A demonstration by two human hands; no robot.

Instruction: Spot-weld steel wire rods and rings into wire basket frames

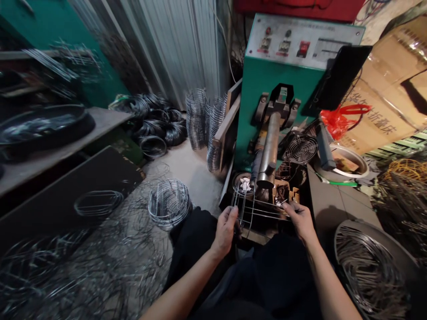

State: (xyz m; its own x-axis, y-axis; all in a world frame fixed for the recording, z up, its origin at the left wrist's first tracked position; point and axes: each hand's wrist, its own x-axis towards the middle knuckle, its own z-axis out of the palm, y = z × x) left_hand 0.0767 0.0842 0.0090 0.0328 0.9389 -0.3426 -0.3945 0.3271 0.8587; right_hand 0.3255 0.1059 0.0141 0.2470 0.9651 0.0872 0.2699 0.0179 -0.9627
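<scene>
My left hand (pixel 226 229) is closed around one end of a wire frame (pixel 265 214), thumb on top. This frame has curved rings at the left and long thin rods running right. At the right end of the rods my right hand (pixel 301 221) pinches with thumb and fingers. Both hands hold the frame above my lap, just below the thick metal cylinder (pixel 269 149) of a green machine (pixel 248 89). Behind the frame lies a dark tray area with a small round dish (pixel 240 178) and loose parts.
A round wire basket stack (pixel 169 202) stands on the floor to my left. Tall stacks of wire rings (pixel 196 120) are by the metal sheeting. At my right sits a tub of cut wire rods (pixel 367 262). Loose wire (pixel 116 266) litters the floor. A cardboard box (pixel 390 89) stands behind.
</scene>
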